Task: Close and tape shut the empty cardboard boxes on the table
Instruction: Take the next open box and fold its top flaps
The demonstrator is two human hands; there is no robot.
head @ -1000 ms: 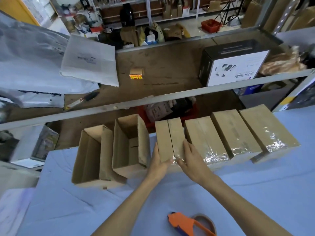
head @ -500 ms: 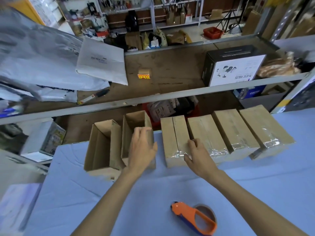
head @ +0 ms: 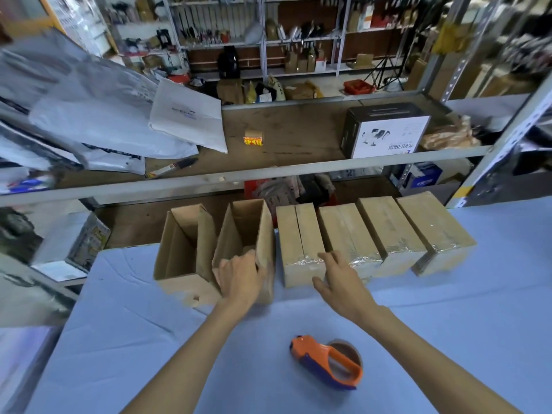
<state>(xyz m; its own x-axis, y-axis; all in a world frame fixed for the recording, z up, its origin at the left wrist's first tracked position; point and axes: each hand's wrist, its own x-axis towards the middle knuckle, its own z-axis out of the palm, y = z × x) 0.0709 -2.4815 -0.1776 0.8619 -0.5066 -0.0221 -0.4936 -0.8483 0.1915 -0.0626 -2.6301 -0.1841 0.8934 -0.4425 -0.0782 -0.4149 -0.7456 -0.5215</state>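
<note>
So, six cardboard boxes in a row along the far edge of the blue table (head: 448,339). The far-left open box (head: 185,249) stands with its flaps up and nobody touching it. Right beside it, touching, is the second open box (head: 245,234), and that's where the left hand (head: 239,276) is. The arm reaches in from the bottom edge, back of the hand up, fingers curled over the near rim and gripping the cardboard. The box looks tipped a bit to the right.

Next is the seamed box (head: 298,237), flaps down with a slit along the top and shiny tape over its near end. The right hand (head: 337,279) is at that box's near right corner, fingers loose and spread, holding nothing. I can't tell whether it's actually touching the cardboard or just over it. Past it are three taped boxes (head: 388,228), closed and packed side by side.

The orange tape dispenser (head: 328,364) lies on the table between the two forearms, nearer the right one, and neither hand is on it.

Hard to see: the left fingertips vanish inside the box, the right hand covers the near end of the box behind it, and both arms are cut off at the bottom edge. The shelf (head: 268,171) behind carries white bags (head: 188,118) and a black-and-white carton (head: 385,130). The racks further back are too blurry to make out.
</note>
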